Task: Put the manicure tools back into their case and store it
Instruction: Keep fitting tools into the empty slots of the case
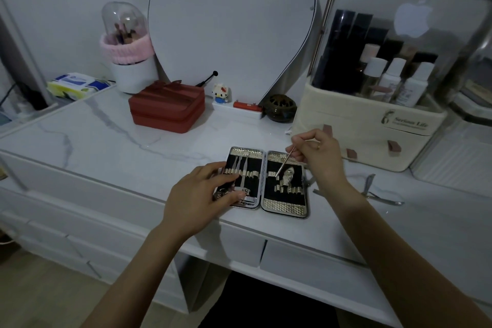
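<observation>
The manicure case [283, 209] lies open flat near the front edge of the white marble table, with a black lining and silver elastic loops. Its left half holds several tools; the right half is mostly bare loops. My left hand [202, 194] rests on the left half, fingers spread over the tools there. My right hand [316, 157] hovers above the right half and pinches a thin metal tool [284, 162], whose tip points down at a loop. Loose nippers [370, 184] and another metal tool [386, 198] lie on the table to the right of the case.
A cream cosmetics organiser [359, 136] with a clear lid stands at the back right, close behind my right hand. A red zip box [167, 109], a brush holder [130, 61], a tissue pack [77, 85], a small figurine [221, 93] and a dark round pot [282, 108] line the back.
</observation>
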